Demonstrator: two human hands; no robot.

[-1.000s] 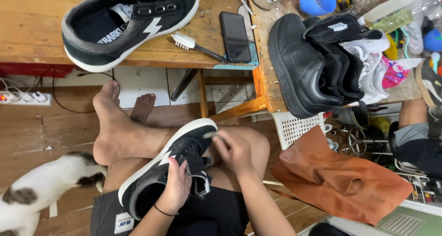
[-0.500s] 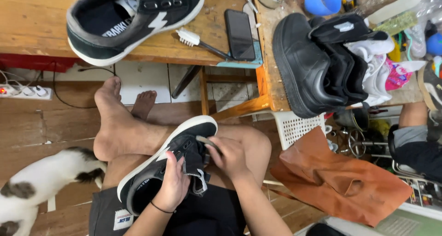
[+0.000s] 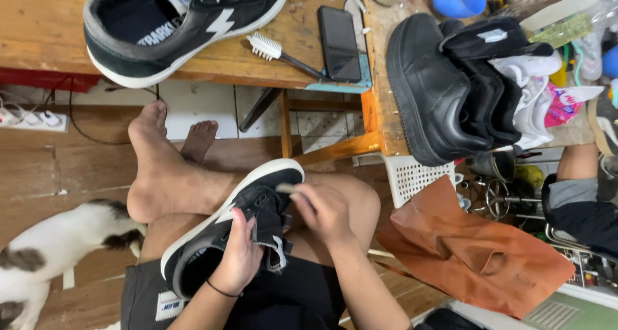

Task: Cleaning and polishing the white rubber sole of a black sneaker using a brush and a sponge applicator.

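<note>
A black sneaker with a white sole rests on my lap, toe pointing away. My left hand grips its side near the opened tongue. My right hand holds a small brush whose head touches the shoe's upper near the toe. The matching black sneaker lies on the wooden table ahead.
A white-bristled brush and a dark phone lie on the table. Black and white shoes are piled on a bench at right. A brown leather sheet lies beside my knee. A white and brown cat stands at left. Another person's leg is at far right.
My right hand has shifted the small brush slightly along the shoe's upper. The cat has moved a little toward the lower left. My left hand keeps its grip.
</note>
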